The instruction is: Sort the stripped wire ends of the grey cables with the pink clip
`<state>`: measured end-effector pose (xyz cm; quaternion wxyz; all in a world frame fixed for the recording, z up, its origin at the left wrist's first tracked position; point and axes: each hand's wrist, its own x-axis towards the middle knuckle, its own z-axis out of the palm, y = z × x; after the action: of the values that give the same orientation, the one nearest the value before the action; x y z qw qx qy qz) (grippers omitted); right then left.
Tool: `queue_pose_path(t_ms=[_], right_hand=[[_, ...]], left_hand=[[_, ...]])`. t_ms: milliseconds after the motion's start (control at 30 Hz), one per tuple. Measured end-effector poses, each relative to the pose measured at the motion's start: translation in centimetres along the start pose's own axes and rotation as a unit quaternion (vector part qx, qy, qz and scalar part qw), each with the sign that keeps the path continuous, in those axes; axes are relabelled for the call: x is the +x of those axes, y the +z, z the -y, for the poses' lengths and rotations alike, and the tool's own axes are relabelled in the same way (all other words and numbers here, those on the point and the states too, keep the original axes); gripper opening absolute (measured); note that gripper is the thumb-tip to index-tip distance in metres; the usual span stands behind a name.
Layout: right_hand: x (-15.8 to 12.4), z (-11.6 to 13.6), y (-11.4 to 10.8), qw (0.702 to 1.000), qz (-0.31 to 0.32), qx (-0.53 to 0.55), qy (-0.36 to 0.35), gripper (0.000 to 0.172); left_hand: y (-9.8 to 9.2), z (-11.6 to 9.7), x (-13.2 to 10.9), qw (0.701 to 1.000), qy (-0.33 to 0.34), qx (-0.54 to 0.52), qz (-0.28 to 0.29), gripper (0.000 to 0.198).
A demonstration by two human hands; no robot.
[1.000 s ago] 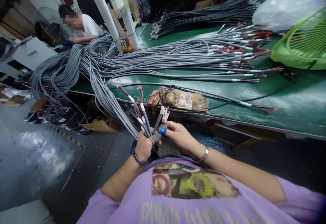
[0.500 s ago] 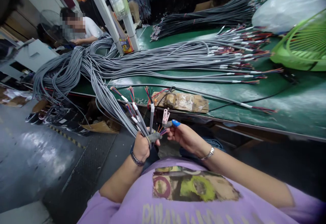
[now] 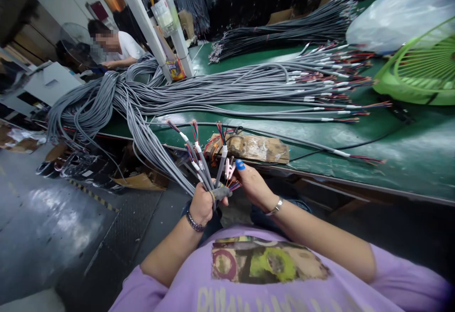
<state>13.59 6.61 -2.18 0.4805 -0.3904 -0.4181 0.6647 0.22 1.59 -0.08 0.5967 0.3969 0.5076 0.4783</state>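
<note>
My left hand (image 3: 202,204) is closed around several grey cables (image 3: 204,167), whose white-wrapped ends fan upward with coloured wires showing. A grey covering is on its thumb, and thin coloured wires (image 3: 234,185) stick out beside the thumb tip toward my right hand. My right hand (image 3: 254,184), with a blue cover on the thumb, is closed in a pinch just right of these wires. A small pink clip-like tool (image 3: 228,169) juts up from its fingertips. Whether the right fingers also touch the wires is hard to see.
A long bundle of grey cables (image 3: 213,87) lies across the green table (image 3: 373,134). Nearer its edge sits a worn wooden block (image 3: 261,147). Dark cables (image 3: 280,32), a plastic bag (image 3: 391,16) and a green fan (image 3: 419,68) are behind. A person (image 3: 122,47) sits at far left.
My left hand and the cable ends have shifted slightly right in view. My right hand has tilted upward and moved a little left, the pink tool now leaning nearer the upright cable.
</note>
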Motion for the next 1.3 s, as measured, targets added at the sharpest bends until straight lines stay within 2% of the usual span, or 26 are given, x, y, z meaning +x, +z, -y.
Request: queue_pose_path(t_ms=[133,267,333,500,633,700,1000,1100,1200,1300], right_hand=[[0.2,0.1,0.4,0.99,0.066,0.1,0.071,0.064],[-0.1,0.3,0.5,1.0,-0.019,-0.004,-0.009,0.062],[-0.2,0.4,0.5,0.999,-0.036,-0.029,-0.028,0.062],[0.1,0.3,1.0,0.989,0.051,0.123,0.067,0.064],[0.4,0.5,1.4,0.973,0.034,0.201,0.11,0.057],[0.4,0.6,1.4,0.968,0.026,0.219,0.121,0.055],[-0.4,0.6,0.4,0.949,0.082,0.26,0.16,0.053],[-0.4,0.8,0.0,0.941,0.089,0.272,0.179,0.045],[-0.3,0.6,0.0,0.943,0.083,0.271,0.174,0.034],[-0.2,-0.1,0.1,0.963,0.053,0.241,0.113,0.035]], left_hand=[[0.1,-0.1,0.1,1.0,0.004,-0.008,0.003,0.026],[0.0,0.0,0.2,1.0,-0.002,-0.001,-0.002,0.027],[-0.1,0.1,0.2,1.0,-0.007,0.006,-0.005,0.029],[0.0,0.0,0.2,1.0,-0.006,0.006,0.003,0.031],[0.4,-0.3,0.2,1.0,-0.012,0.001,-0.001,0.029],[0.5,-0.3,0.2,1.0,-0.014,-0.004,-0.003,0.028],[0.0,-0.2,-0.6,1.0,0.011,-0.009,0.0,0.024],[0.1,-0.4,-1.3,1.0,0.008,-0.009,-0.013,0.022],[0.1,-0.6,-1.7,0.999,0.015,-0.007,-0.032,0.021],[0.3,-0.6,-1.8,0.999,0.027,-0.008,-0.042,0.021]])
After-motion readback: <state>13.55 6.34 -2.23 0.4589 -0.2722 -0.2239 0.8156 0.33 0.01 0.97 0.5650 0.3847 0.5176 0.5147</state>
